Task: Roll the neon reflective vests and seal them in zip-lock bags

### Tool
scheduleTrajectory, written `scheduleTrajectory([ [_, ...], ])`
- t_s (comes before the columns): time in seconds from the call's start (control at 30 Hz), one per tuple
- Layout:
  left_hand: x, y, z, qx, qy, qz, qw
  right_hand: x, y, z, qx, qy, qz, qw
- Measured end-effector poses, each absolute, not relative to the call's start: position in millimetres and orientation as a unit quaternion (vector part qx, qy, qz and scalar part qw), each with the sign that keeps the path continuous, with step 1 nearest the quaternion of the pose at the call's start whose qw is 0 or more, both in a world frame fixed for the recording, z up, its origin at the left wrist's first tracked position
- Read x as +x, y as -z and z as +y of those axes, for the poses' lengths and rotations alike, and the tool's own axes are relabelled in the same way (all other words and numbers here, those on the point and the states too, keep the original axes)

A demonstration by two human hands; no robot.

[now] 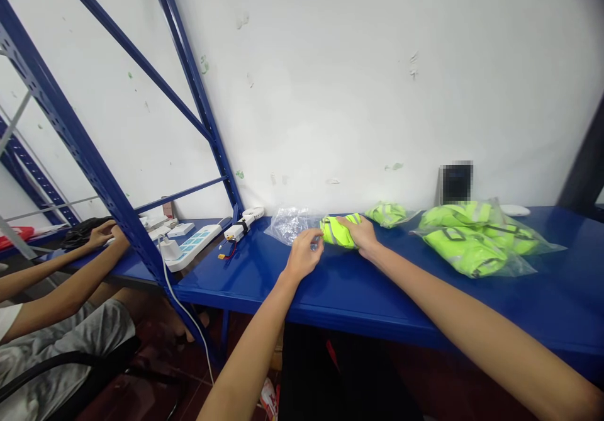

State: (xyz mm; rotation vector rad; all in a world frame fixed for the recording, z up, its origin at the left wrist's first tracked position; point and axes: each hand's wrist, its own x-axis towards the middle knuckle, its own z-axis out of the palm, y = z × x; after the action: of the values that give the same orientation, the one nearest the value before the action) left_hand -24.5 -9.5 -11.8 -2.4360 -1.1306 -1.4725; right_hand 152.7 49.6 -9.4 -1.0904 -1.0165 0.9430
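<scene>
A neon-yellow vest with grey reflective stripes, rolled into a bundle (pixel 334 231), is at the table's middle. My right hand (pixel 362 235) is closed around the bundle's right end. At the left end of the roll is my left hand (pixel 304 254), its fingers curled in with thumb and forefinger close together; what they pinch, if anything, is too small to make out. Just behind that hand lies a crumpled clear plastic bag (pixel 289 224). Another yellow vest in a clear bag (pixel 387 214) is behind my right hand.
Several bagged yellow vests (pixel 465 245) are piled on the blue table (pixel 377 301) at right. A dark blurred panel (pixel 456 182) stands against the wall. Left are a small white fan (pixel 255 213), a power strip (pixel 195 245) and a blue rack post (pixel 94 157); beyond sits a co-worker.
</scene>
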Motion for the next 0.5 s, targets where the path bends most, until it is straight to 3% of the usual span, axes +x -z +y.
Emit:
scheduleTrajectory([
  [0.27,-28.4,3.5,-22.1,-0.837,0.351,-0.377,0.186,156.8,0.5,46.4,-0.437,-0.508,-0.371,0.643],
  [0.5,-29.8,1.0,-22.6,-0.858,0.291,-0.357,0.227,163.0,-2.2,49.5,-0.418,-0.533,-0.395,0.620],
])
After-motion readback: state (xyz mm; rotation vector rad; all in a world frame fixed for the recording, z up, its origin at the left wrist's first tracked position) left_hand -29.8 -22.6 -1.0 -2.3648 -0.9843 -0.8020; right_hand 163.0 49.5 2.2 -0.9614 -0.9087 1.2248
